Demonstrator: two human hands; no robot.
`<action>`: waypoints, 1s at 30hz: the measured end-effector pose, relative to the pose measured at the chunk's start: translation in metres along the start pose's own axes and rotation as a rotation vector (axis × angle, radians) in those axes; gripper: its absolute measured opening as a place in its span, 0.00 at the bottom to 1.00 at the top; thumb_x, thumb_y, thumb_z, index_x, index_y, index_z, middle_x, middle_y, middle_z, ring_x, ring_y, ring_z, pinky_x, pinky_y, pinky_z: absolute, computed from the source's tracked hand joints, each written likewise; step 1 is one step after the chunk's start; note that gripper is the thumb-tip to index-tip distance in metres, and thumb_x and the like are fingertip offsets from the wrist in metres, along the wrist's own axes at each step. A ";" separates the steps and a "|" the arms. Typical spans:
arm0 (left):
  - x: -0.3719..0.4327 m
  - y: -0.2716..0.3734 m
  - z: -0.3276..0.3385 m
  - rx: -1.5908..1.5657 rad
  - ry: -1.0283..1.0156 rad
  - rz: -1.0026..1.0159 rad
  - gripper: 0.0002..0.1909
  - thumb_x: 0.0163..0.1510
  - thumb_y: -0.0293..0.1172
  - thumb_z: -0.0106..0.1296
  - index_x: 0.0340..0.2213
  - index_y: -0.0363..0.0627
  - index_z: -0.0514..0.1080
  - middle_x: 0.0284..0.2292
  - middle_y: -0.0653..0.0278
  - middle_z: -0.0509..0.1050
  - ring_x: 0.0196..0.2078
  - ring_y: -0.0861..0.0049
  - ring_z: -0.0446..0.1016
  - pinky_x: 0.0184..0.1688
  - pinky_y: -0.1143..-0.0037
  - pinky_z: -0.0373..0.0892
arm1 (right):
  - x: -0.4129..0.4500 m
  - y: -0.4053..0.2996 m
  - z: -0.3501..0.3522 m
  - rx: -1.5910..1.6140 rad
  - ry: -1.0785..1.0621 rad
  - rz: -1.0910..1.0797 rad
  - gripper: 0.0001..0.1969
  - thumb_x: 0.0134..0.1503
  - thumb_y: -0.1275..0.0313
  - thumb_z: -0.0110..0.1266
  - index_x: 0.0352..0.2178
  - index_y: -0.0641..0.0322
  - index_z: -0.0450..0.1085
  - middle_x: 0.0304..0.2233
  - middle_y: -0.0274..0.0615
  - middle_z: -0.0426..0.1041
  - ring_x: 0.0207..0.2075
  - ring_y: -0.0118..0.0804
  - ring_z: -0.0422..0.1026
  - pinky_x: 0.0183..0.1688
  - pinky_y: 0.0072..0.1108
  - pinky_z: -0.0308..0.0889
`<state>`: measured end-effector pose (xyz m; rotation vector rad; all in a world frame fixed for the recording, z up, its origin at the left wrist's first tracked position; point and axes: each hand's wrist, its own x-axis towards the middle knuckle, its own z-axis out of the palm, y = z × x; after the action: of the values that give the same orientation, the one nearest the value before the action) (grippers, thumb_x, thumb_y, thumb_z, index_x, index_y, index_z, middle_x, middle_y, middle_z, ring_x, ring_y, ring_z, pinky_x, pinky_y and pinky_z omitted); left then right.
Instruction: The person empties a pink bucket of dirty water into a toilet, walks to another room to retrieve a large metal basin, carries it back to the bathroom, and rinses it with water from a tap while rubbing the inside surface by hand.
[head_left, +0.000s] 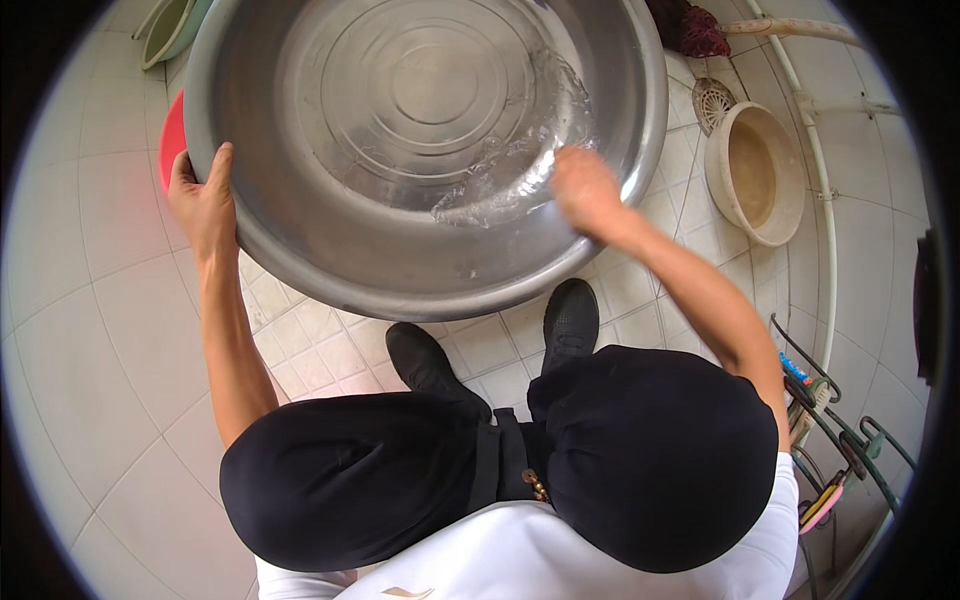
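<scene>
A large round metal basin (420, 259) with ringed grooves in its bottom fills the upper middle of the head view. It looks tilted, with clear water (510, 180) pooled and rippling along its lower right inside. My left hand (202, 199) grips the basin's left rim, thumb over the edge. Inside the lower right wall, at the water's edge, my right hand (589, 187) is blurred by motion. Its fingers look curled, and whether they hold anything cannot be made out.
A beige plastic basin (787, 180) of murky water sits right, beside a floor drain cover (712, 103). Behind the metal basin's left side shows a red plastic rim (172, 139). A green basin (171, 34) is upper left. White pipe (823, 172) and a metal rack (847, 435) line the right wall.
</scene>
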<state>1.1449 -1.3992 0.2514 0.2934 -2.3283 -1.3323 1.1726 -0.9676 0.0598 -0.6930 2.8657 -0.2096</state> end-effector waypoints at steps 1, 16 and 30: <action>0.000 0.003 0.014 -0.024 -0.022 0.006 0.13 0.54 0.28 0.60 0.39 0.32 0.73 0.36 0.61 0.77 0.38 0.78 0.73 0.44 0.77 0.68 | -0.011 -0.007 0.041 -0.015 0.115 -0.117 0.17 0.49 0.78 0.47 0.40 0.78 0.72 0.52 0.61 0.69 0.54 0.57 0.67 0.58 0.38 0.62; 0.002 -0.001 0.006 0.068 -0.020 0.017 0.14 0.55 0.29 0.60 0.40 0.32 0.72 0.37 0.62 0.76 0.38 0.77 0.73 0.44 0.78 0.68 | -0.042 -0.015 0.001 0.396 -0.146 -0.499 0.21 0.63 0.59 0.40 0.47 0.64 0.71 0.55 0.47 0.69 0.56 0.47 0.67 0.58 0.35 0.63; 0.004 -0.001 0.004 0.100 -0.039 0.077 0.17 0.54 0.32 0.62 0.40 0.32 0.73 0.36 0.61 0.77 0.37 0.78 0.73 0.44 0.78 0.68 | 0.035 0.180 -0.116 0.181 0.556 0.264 0.35 0.54 0.61 0.61 0.59 0.67 0.59 0.53 0.53 0.70 0.56 0.48 0.68 0.56 0.30 0.64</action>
<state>1.1390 -1.3980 0.2503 0.2084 -2.4173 -1.1984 1.0387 -0.8140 0.1351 -0.2384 3.3519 -0.7103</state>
